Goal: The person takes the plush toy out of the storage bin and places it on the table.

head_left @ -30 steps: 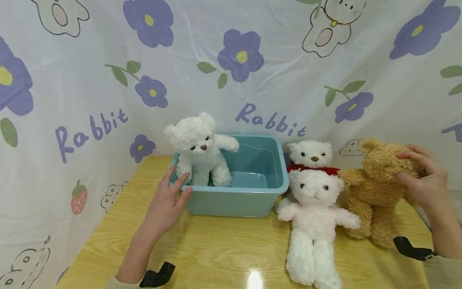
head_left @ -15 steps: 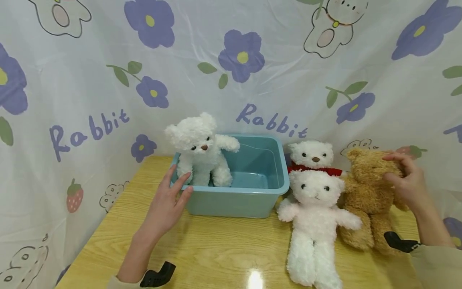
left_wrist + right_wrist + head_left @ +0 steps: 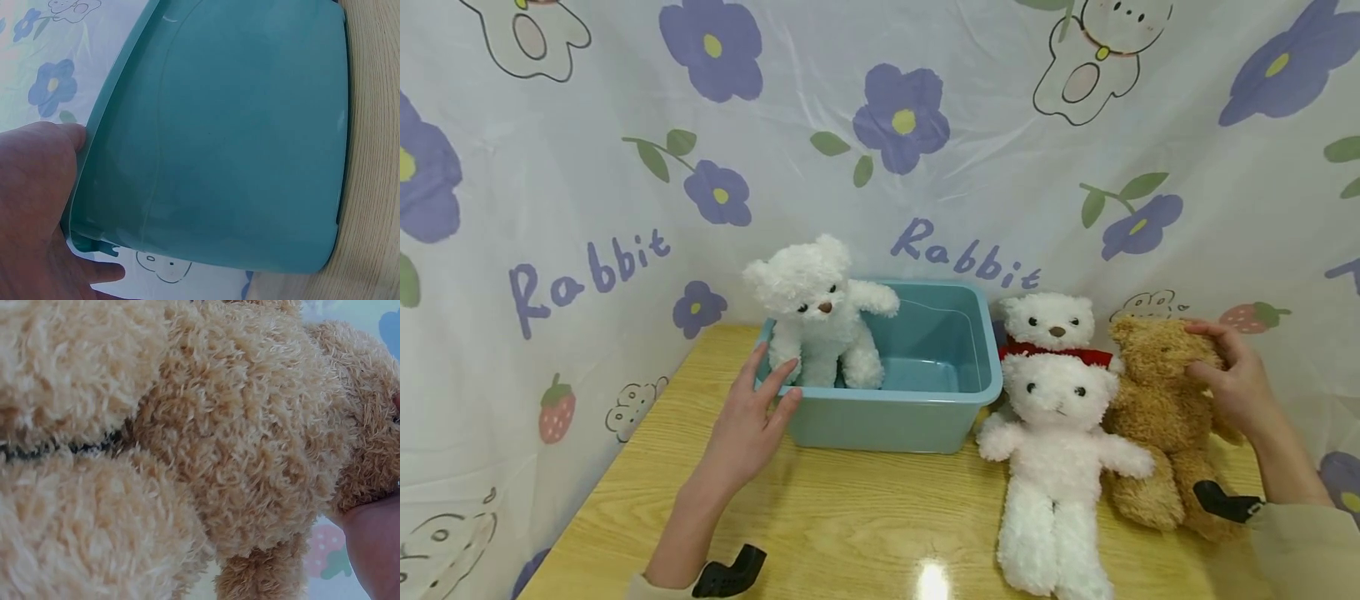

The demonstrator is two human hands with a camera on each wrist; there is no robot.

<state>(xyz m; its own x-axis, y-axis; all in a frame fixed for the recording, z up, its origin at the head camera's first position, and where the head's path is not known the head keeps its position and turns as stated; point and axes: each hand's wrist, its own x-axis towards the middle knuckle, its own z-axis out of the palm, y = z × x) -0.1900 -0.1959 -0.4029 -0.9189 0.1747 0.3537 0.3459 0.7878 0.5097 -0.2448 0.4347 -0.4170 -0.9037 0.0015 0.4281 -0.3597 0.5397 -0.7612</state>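
Note:
My right hand [image 3: 1238, 382] grips the head of a brown teddy bear [image 3: 1161, 417], thumb in front and fingers over the side. The bear stands upright at the right of the table, close beside a white teddy bear [image 3: 1052, 483]; its fur fills the right wrist view. My left hand [image 3: 745, 425] rests with spread fingers on the front left corner of a blue-green plastic bin [image 3: 880, 421]. In the left wrist view the thumb lies along the bin's rim [image 3: 94, 134]. Another white teddy bear [image 3: 827, 333] sits inside the bin at its left end.
Behind the front white bear stands a third white bear with a red ribbon [image 3: 1048, 321], right of the bin. A wooden table [image 3: 850, 517] carries everything. A white cloth printed with flowers [image 3: 797, 167] hangs behind and down the left side.
The right hand has moved left and slightly down with the brown bear, bringing it next to the white bears. My left hand and the bin have stayed in place.

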